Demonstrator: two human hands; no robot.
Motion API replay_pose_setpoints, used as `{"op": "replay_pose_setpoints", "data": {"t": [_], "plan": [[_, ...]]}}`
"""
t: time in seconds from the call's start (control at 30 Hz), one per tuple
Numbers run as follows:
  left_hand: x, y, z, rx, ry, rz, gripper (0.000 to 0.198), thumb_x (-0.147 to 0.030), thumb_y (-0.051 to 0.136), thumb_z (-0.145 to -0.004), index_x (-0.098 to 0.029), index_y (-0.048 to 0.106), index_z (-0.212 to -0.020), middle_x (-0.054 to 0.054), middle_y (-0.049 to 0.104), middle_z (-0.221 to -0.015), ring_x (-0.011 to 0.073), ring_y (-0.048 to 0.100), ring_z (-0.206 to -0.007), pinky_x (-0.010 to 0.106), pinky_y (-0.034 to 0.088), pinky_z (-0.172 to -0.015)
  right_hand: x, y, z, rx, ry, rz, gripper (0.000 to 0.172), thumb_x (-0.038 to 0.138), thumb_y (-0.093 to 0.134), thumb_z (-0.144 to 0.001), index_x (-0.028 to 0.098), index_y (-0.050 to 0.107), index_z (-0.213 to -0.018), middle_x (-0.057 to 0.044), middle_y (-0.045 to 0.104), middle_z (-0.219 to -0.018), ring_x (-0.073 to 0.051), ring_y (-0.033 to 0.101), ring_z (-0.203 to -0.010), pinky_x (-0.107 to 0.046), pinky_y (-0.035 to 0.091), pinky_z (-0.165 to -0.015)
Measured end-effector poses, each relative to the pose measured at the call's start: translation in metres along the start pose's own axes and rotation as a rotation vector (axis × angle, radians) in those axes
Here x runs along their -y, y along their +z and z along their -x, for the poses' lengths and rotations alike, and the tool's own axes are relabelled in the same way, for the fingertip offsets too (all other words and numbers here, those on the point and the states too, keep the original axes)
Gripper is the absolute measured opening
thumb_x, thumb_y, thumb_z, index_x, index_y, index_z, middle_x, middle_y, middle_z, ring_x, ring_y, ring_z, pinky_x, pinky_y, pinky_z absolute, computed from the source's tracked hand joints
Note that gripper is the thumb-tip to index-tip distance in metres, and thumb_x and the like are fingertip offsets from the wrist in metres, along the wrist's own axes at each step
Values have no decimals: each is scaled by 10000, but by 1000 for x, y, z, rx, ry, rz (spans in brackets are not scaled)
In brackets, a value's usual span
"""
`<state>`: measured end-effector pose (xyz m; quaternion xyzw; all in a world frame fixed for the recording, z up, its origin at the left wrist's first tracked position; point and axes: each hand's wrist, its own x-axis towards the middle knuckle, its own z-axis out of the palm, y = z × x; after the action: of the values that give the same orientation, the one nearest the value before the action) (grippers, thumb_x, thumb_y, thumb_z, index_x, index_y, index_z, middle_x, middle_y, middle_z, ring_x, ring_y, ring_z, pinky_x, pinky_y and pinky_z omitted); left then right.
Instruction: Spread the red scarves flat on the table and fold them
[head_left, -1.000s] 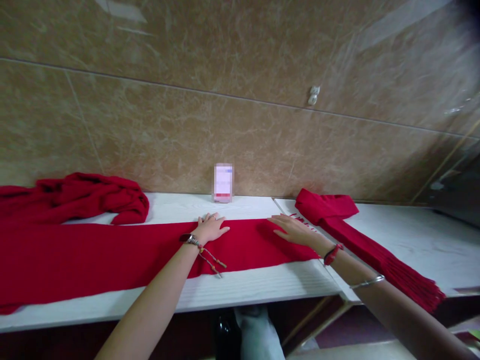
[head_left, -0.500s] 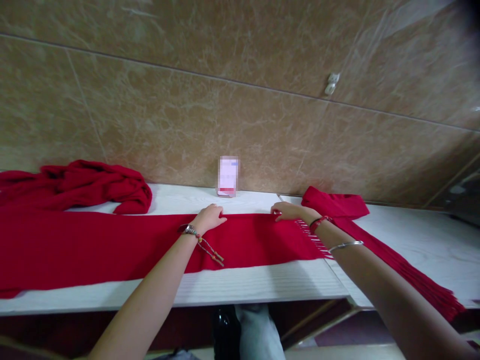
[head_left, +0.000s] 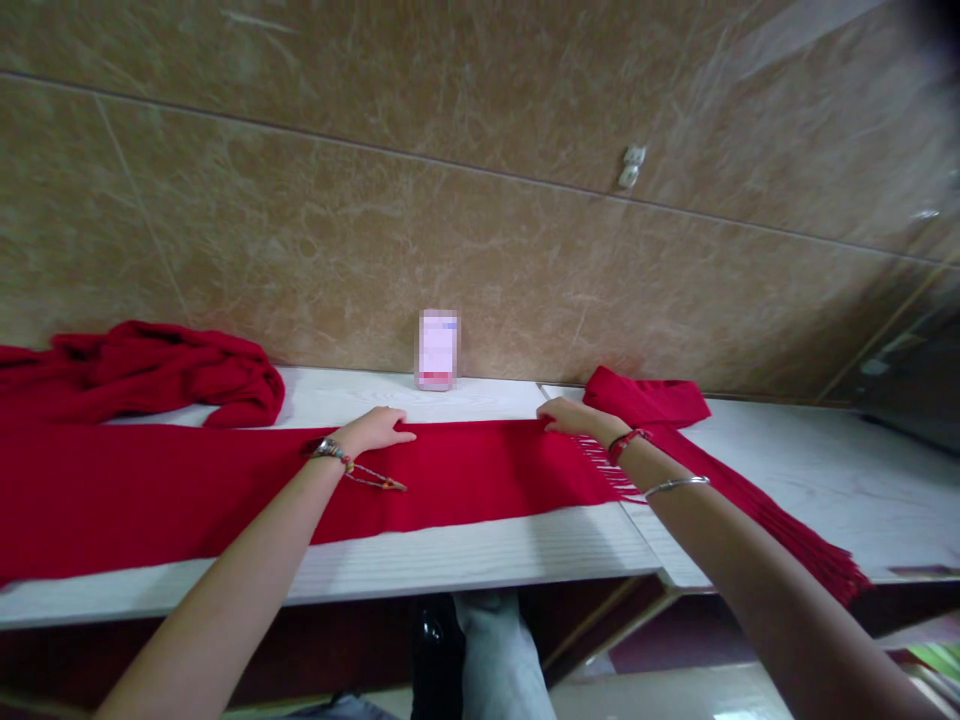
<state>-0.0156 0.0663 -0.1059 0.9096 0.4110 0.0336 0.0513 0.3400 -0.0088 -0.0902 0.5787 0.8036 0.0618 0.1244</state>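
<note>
A long red scarf (head_left: 480, 470) lies flat along the white wood-grain table (head_left: 480, 555), its fringed end toward the right. My left hand (head_left: 373, 430) rests at the scarf's far edge, thumb spread apart from the fingers. At the same edge, close to the fringe, the fingers of my right hand (head_left: 570, 415) are curled together on the cloth. Part of the fringe is behind my right forearm. Beside that arm lies another red scarf (head_left: 720, 480), folded over at the back, its fringe hanging at the front edge.
A crumpled heap of red cloth (head_left: 165, 375) lies at the back left. A phone (head_left: 437, 350), its screen blurred, leans against the brown marbled wall (head_left: 337, 230). Below the table's front edge, dark open space and a light trouser leg (head_left: 499, 650) show.
My left hand has slid left along the scarf's far edge, widening the space between my hands. My right hand stays near the fringe. The whole view has shifted slightly.
</note>
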Motion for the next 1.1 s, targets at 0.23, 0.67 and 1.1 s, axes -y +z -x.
{"op": "replay_pose_setpoints", "data": {"t": [0.23, 0.67, 1.1], "plan": [[46, -31, 23, 182, 51, -37, 231, -396, 545, -615, -173, 516, -667, 4, 564, -677, 147, 484, -622, 220, 342, -559, 2, -7, 17, -122, -5, 0, 153, 109, 515, -727, 141, 623, -829, -93, 654, -872, -176, 592, -816, -249, 421, -716], [41, -84, 96, -3, 80, -33, 177, -343, 481, -669, -172, 519, -686, -13, 543, -647, 124, 486, -605, 199, 360, -561, 3, -13, 60, -356, -25, -75, 162, 147, 455, -785, 140, 599, -858, -79, 641, -854, -177, 579, -773, -251, 413, -704], [8, -53, 161, -20, 178, -68, 125, -230, 442, -728, -189, 556, -758, 8, 563, -759, 141, 513, -687, 216, 376, -644, 44, 23, 128, -511, -120, -70, 198, 156, 403, -829, 170, 600, -830, -78, 622, -787, -181, 564, -745, -293, 416, -705]]}}
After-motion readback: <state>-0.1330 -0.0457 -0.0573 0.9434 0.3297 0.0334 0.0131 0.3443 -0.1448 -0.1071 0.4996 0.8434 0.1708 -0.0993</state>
